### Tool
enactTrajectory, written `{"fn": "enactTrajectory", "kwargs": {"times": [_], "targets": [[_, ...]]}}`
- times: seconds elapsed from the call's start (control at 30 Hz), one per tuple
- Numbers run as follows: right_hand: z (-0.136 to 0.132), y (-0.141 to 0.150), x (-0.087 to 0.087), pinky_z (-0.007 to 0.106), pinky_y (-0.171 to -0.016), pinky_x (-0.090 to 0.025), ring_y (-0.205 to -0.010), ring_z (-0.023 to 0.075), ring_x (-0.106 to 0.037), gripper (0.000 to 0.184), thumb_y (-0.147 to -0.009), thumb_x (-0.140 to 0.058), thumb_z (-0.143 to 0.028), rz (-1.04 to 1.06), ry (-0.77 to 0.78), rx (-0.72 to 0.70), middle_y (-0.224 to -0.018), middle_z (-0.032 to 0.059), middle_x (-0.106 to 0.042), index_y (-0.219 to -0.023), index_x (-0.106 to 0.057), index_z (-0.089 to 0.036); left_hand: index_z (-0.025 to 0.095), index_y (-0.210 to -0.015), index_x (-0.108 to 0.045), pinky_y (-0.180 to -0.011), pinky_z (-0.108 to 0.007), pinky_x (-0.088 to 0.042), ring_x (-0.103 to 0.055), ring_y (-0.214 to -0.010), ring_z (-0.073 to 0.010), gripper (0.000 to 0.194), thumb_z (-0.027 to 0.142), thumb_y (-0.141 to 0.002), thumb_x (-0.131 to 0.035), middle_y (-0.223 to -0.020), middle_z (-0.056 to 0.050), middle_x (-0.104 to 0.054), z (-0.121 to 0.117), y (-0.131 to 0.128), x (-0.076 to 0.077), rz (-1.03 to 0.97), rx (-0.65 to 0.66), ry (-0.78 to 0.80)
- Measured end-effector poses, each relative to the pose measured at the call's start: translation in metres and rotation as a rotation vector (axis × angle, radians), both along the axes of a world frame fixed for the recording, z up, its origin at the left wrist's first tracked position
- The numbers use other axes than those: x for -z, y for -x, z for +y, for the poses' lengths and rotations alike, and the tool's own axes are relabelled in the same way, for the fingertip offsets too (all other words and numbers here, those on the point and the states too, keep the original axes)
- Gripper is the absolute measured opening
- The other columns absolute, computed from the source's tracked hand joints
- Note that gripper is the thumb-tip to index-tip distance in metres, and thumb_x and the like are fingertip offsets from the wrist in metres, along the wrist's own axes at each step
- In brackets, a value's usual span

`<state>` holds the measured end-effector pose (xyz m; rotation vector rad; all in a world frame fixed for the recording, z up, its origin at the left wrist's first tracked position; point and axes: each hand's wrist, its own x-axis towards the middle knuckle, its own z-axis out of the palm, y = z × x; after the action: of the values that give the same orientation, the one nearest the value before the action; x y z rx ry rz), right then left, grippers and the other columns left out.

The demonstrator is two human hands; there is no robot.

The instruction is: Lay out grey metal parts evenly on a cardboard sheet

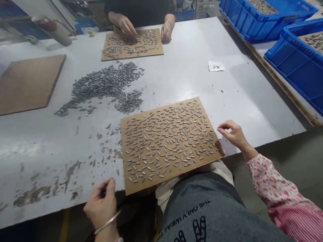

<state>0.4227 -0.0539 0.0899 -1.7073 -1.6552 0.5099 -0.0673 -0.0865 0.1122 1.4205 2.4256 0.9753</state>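
Left hand (101, 208) at the counter's (181, 87) near edge has a narrow grip, its fingers hiding anything held; right hand (234, 134), grip half-open and empty, sits just beside the cardboard sheet's (126, 181) right corner, with metal pieces (166, 141) spread across it.

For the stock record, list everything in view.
Near cardboard sheet: 1, brown, table's near edge
Spaced metal pieces: hundreds, grey, on near sheet
Loose metal pieces: hundreds, grey, heaped mid-table
Far cardboard sheet: 1, brown, far edge, covered with pieces
Left cardboard sheet: 1, brown, table's left side
Table: 1, pale grey, scuffed, under these
Paper slip: 1, white, right of centre
Plastic crates: 2, blue, right of table, holding pieces
Co-worker: 1, dark top, far side, hands on far sheet
Left hand: 1, metal bangle, near table edge
Right hand: 1, pink sleeve, beside near sheet's corner
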Motion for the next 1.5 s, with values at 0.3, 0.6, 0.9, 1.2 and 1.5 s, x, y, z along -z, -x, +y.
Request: {"fn": "enactTrajectory", "kwargs": {"times": [0.3,0.6,0.9,1.2,1.5], "targets": [[-0.013,0.090,-0.016,0.033,-0.078,-0.035,-0.085,0.0194,-0.046,0.020,-0.091,-0.054,-0.032,-0.371,0.092,-0.572,-0.083,0.0054,-0.058,-0.084,-0.067,-0.020,0.019,-0.081,-0.065,-0.061,-0.022,-0.046,-0.058,-0.067,-0.0119,0.024,0.027,-0.091,-0.045,-0.072,-0.001,-0.062,0.004,-0.132,-0.030,0.038,0.993,-0.062],[-0.009,0.125,-0.015,0.035,-0.079,-0.029,-0.092,0.0225,-0.043,0.023,-0.093,-0.047,-0.028,-0.659,0.122,-0.611,-0.089,0.0082,-0.059,-0.082,-0.064,-0.017,0.019,-0.083,-0.063,-0.067,-0.028,-0.040,-0.050,-0.075,-0.0158,0.020,0.023,-0.092,-0.046,-0.078,-0.003,-0.058,0.002,-0.164,0.008,0.357,1.131,0.098],[-0.008,0.127,-0.014,0.035,-0.079,-0.028,-0.093,0.0226,-0.044,0.021,-0.093,-0.047,-0.025,-0.667,0.143,-0.591,-0.090,0.0093,-0.060,-0.084,-0.064,-0.016,0.020,-0.081,-0.062,-0.067,-0.029,-0.036,-0.048,-0.076,-0.0166,0.014,0.021,-0.090,-0.052,-0.078,-0.003,-0.056,0.006,-0.170,0.020,0.441,1.152,0.110],[-0.012,0.129,-0.011,0.035,-0.079,-0.029,-0.092,0.0227,-0.044,0.020,-0.093,-0.048,-0.024,-0.667,0.105,-0.503,-0.090,0.0086,-0.060,-0.082,-0.063,-0.017,0.019,-0.077,-0.060,-0.066,-0.030,-0.034,-0.048,-0.076,-0.0176,0.021,0.024,-0.093,-0.046,-0.077,-0.004,-0.055,0.006,-0.171,0.020,0.516,1.130,0.129],[-0.022,0.128,-0.017,0.034,-0.078,-0.028,-0.090,0.0216,-0.044,0.022,-0.092,-0.051,-0.032,-0.604,0.164,-0.527,-0.087,0.0067,-0.060,-0.080,-0.063,-0.018,0.020,-0.088,-0.062,-0.070,-0.029,-0.038,-0.050,-0.078,-0.0162,0.017,0.026,-0.093,-0.046,-0.082,-0.003,-0.057,0.008,-0.170,0.011,0.377,1.118,0.138]]}}
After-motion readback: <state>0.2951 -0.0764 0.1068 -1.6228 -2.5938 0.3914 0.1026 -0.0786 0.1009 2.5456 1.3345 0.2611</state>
